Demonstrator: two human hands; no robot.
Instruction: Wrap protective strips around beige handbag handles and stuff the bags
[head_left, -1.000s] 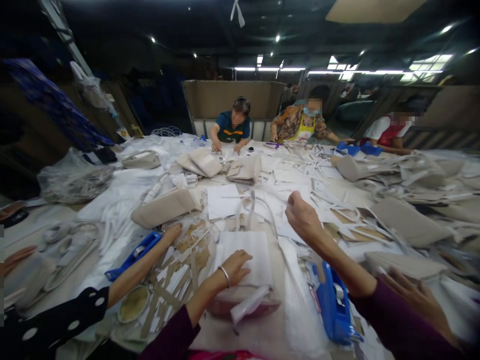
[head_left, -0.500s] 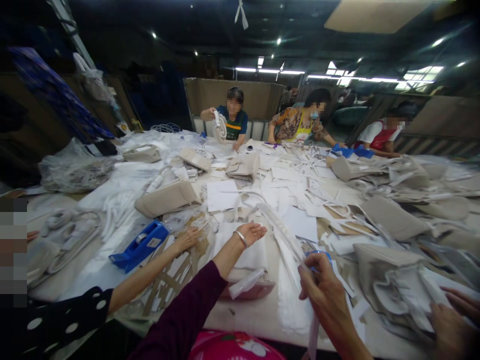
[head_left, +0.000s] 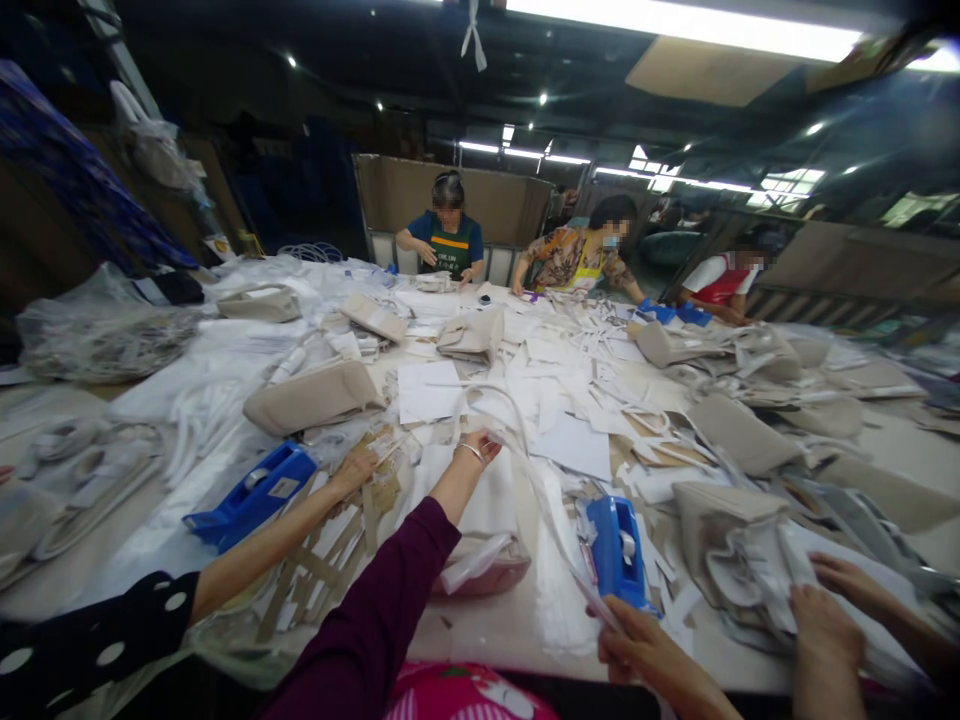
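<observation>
A person in purple sleeves pinches a translucent plastic strip with the right hand at a crowded worktable. The left hand is at the handle of a white-covered handbag lying directly ahead; whether its fingers grip anything cannot be told. A blue tape dispenser beside the right hand holds a pale roll. At far left, a clear plastic bag bulges with small, indistinct pieces.
</observation>
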